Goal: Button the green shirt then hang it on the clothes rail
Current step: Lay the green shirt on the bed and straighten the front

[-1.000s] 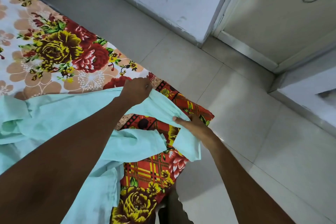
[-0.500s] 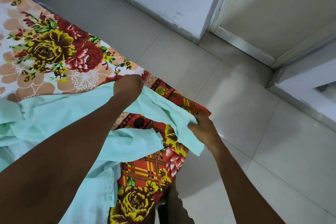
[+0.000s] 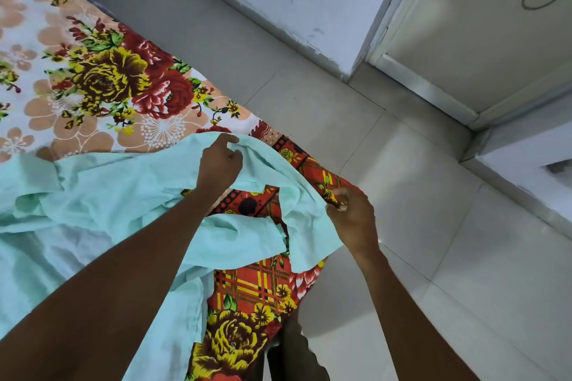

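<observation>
The green shirt (image 3: 93,213) lies crumpled and unbuttoned across the lower left of the frame on the floral bed (image 3: 102,77), one edge lifted toward centre. Left hand (image 3: 220,161) is clenched on the upper edge of the fabric. Right hand (image 3: 353,216), which a second ago lay flat and open-fingered on the cloth, now pinches the edge at centre right. Judgement: both hands now hold the shirt, so spreading it out for buttoning can begin. No clothes rail in view.
</observation>
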